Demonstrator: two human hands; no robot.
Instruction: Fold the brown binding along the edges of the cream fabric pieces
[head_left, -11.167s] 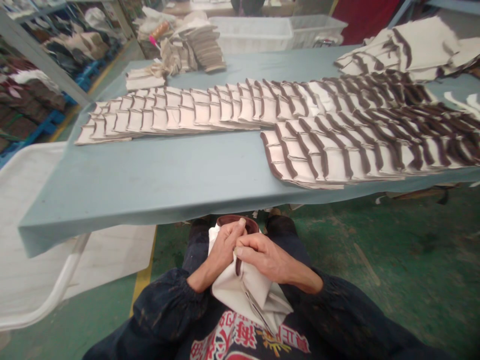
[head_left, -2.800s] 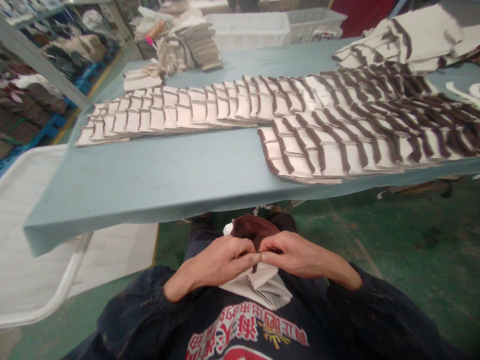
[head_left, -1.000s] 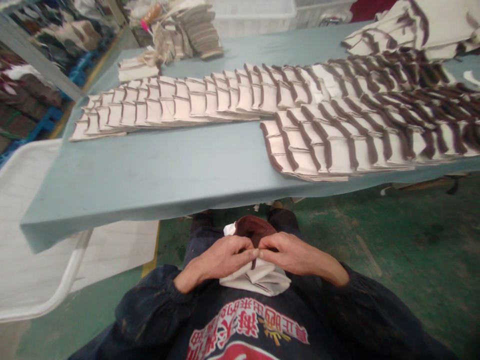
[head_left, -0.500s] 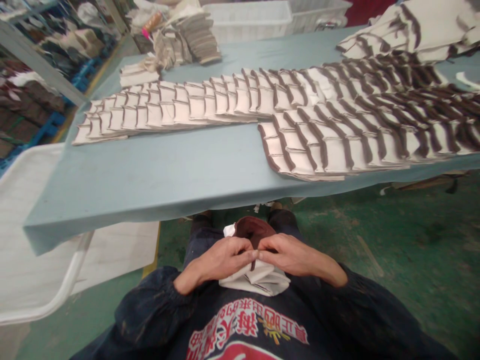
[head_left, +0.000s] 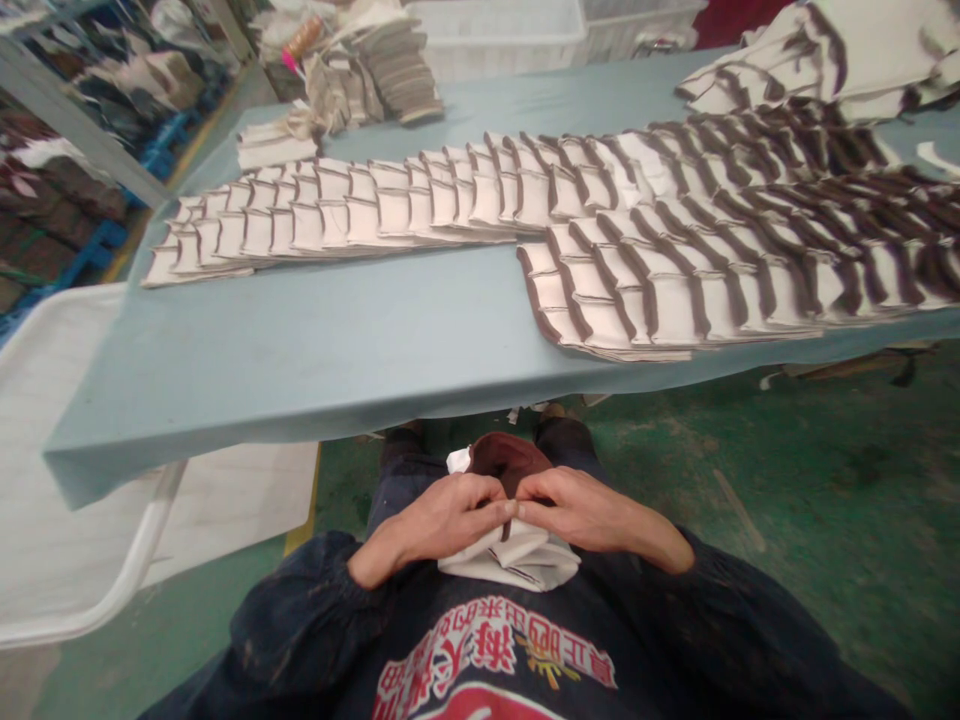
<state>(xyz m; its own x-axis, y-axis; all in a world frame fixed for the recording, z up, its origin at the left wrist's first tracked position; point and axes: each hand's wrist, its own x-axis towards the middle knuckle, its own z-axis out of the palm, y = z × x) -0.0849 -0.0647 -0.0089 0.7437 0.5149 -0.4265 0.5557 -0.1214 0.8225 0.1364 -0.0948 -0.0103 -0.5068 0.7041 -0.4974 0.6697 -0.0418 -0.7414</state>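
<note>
Close to my body, over my lap, is a cream cloth piece (head_left: 517,562) with a dark brown part (head_left: 510,458) and a small white tag (head_left: 458,461) at its upper left. My left hand (head_left: 454,512) pinches it from the left, thumb and fingers pressed together. From the right, my right hand (head_left: 581,508) grips the same cloth in a like pinch. The thumb tips meet at the middle, where brown joins cream. What lies under the fingers is hidden.
Beyond my lap stands a table (head_left: 337,340) with a blue-green cover, bearing overlapping rows of cream pieces with brown edges (head_left: 675,300). Folded beige stacks (head_left: 397,75) and a white bin (head_left: 495,40) are behind. At the left is a white cart (head_left: 142,560).
</note>
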